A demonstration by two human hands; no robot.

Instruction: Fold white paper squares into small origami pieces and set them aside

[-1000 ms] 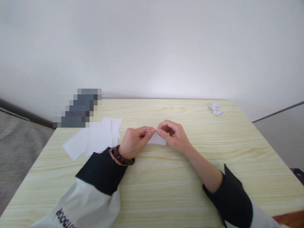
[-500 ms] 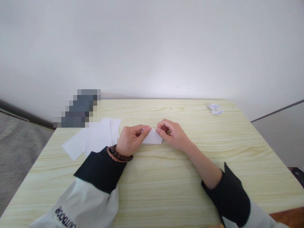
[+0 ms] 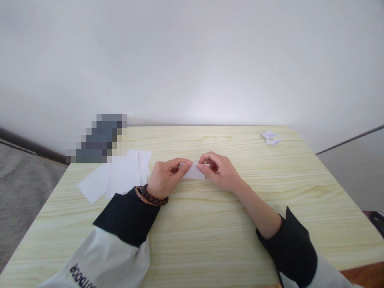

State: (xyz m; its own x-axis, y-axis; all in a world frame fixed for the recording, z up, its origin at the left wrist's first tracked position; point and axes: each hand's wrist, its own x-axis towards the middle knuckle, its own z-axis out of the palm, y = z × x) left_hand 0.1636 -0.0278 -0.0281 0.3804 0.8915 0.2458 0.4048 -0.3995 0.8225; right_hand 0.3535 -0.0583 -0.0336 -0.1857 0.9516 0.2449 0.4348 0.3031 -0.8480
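Note:
A small folded white paper [image 3: 194, 172] rests on the light wooden table [image 3: 210, 224], held between both hands. My left hand [image 3: 165, 178], with a dark bead bracelet at the wrist, pinches its left end with fingers curled. My right hand [image 3: 219, 170] pinches the right end, fingers bent over the paper's top edge. Both sleeves are black and white.
Several flat white paper sheets [image 3: 118, 176] lie overlapping at the left of the table. Two small folded paper pieces [image 3: 270, 138] sit near the far right corner. A blurred dark object [image 3: 99, 139] lies at the far left edge. A white wall stands behind the table.
The hands drew apart a little, showing more of the paper, then came closer again. The paper now looks narrower between the fingers. The sheets and folded pieces have not moved.

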